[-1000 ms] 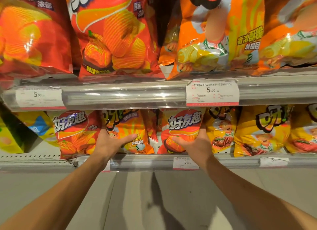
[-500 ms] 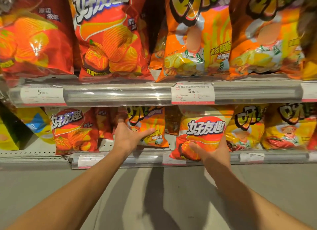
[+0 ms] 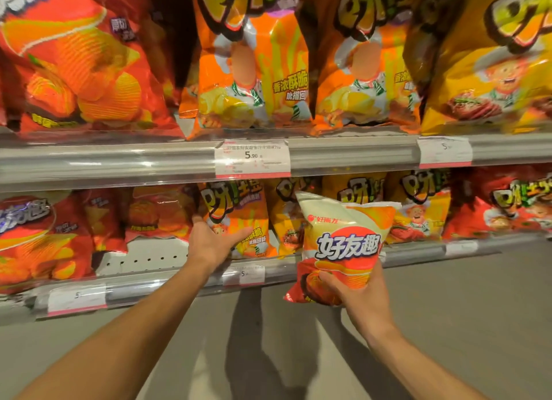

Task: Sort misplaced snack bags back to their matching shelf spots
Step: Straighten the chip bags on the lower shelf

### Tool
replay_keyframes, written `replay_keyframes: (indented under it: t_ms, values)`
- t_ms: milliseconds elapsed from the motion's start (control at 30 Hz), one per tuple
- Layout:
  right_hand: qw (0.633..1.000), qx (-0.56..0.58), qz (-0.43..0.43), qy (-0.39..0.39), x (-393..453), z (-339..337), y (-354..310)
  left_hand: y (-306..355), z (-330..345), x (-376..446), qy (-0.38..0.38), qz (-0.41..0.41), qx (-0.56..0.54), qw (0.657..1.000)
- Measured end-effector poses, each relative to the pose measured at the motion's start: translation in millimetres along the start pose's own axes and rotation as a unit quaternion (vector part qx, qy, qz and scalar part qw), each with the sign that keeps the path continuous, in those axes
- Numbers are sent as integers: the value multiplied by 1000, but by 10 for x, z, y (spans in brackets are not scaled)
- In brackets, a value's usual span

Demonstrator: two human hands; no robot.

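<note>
On the lower shelf (image 3: 185,283), the red bags (image 3: 38,238) sit at the left with a bare gap beside them, so that's probably where the red-and-cream bag (image 3: 343,247) belongs. I'd carry it low and slide it in upright. The right hand (image 3: 355,298) has its grip closed round the bag's bottom corner, out in front of the shelf. The left hand (image 3: 215,241) is spread open, flat against an orange bag (image 3: 239,217).

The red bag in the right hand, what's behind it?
Behind the red bag: yellow bags and the shelf rail. Their lower parts are hidden.
</note>
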State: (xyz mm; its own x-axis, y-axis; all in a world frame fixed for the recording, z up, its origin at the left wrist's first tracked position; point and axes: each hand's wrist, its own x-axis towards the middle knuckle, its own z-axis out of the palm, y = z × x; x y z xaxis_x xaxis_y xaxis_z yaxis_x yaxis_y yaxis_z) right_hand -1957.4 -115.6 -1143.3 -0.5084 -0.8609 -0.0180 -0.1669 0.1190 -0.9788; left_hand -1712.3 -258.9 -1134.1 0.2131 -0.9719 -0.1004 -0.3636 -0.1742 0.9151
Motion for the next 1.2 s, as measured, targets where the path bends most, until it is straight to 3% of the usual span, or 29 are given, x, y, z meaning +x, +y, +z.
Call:
replay_keyframes:
  t_ms: [233,333,467,567,867,1067,1200]
  values:
    - [998,43,-9,-48,-240,285,-148,-127,-146,-78,-66,67,11,996]
    - [995,59,-19,-78,-339,550,-280,-330,-450,-231,-81,105,94,987]
    - [995,23,-47,-89,-501,1007,-461,-679,-1036,-366,9,183,323,929]
    - [992,16,-56,-114,-644,1392,-612,-909,-1438,-409,41,215,428,877]
    - [991,-36,-92,-93,-669,2672,-845,-1168,-1877,-433,-51,141,570,808]
    - [992,-86,-68,-59,-513,3124,-714,-1169,-1855,-458,-32,139,569,810]
    - [988,-107,-72,-81,-550,3270,-607,-1187,-1877,-474,-26,152,553,819]
